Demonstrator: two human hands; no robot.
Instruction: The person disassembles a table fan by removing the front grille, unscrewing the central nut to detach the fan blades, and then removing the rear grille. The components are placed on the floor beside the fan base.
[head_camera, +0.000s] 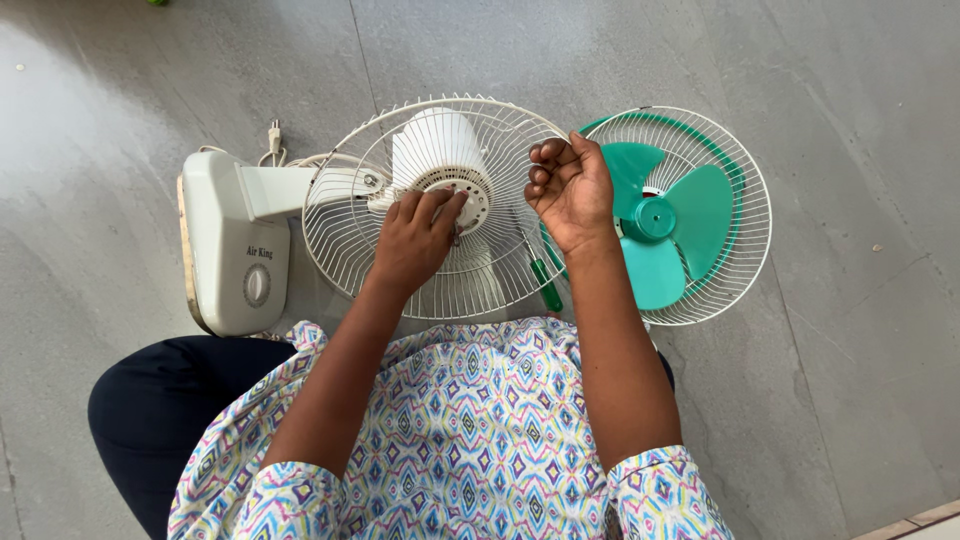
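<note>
The left hand lies fingers together on the white motor, fingertips at its ringed face. The right hand is loosely curled, gripping the rear guard at its right rim. That guard lies on the grey floor, touching a second guard holding the green blade. A green screwdriver lies between them. The white base, its round dial and small label near the bottom, sits left. Open floor surrounds everything.
</note>
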